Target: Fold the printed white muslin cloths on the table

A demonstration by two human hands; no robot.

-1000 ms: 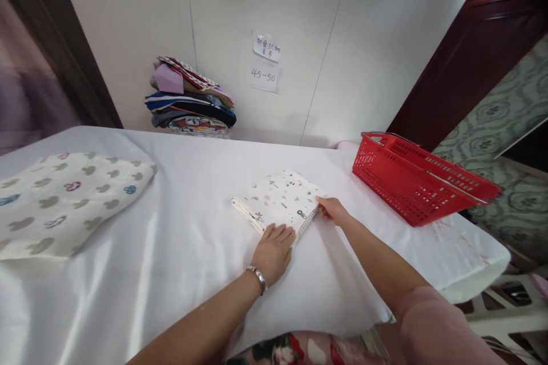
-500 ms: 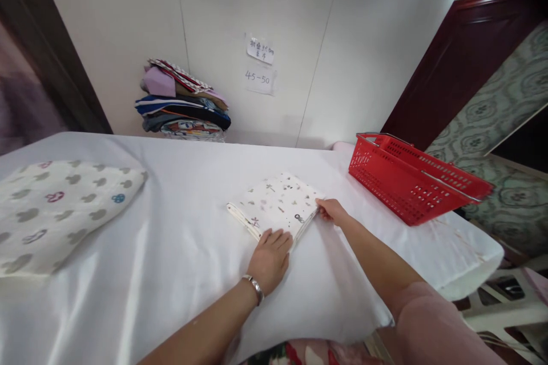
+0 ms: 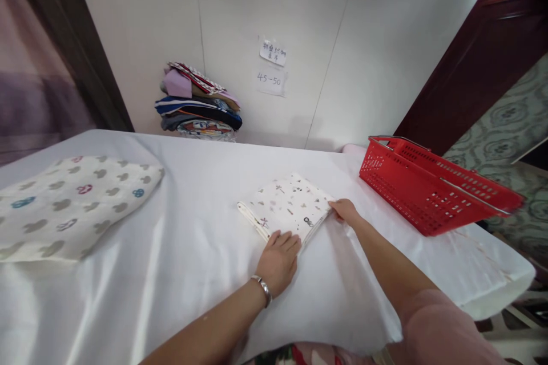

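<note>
A folded white cloth [image 3: 286, 205] with small printed figures lies on the white-covered table [image 3: 201, 274] in front of me. My left hand [image 3: 279, 259], with a silver bracelet at the wrist, rests flat on its near corner, fingers stretched out. At the cloth's right corner, my right hand [image 3: 343, 212] pinches the edge between thumb and fingers. The folded layers show along the near left side. Off to the left lies a second white cloth [image 3: 68, 205], larger, printed with grey, red and blue mushroom-like shapes; neither hand touches it.
A red plastic basket [image 3: 428, 188] with metal handles stands at the table's right side. Behind the table's far edge, a stack of folded fabrics [image 3: 199, 102] sits against the white wall [image 3: 308, 5]. Two paper notes [image 3: 272, 80] are stuck to that wall.
The whole view has shifted, so everything sits a little further right in it. Both hands keep their places on the folded cloth, which looks unchanged.
</note>
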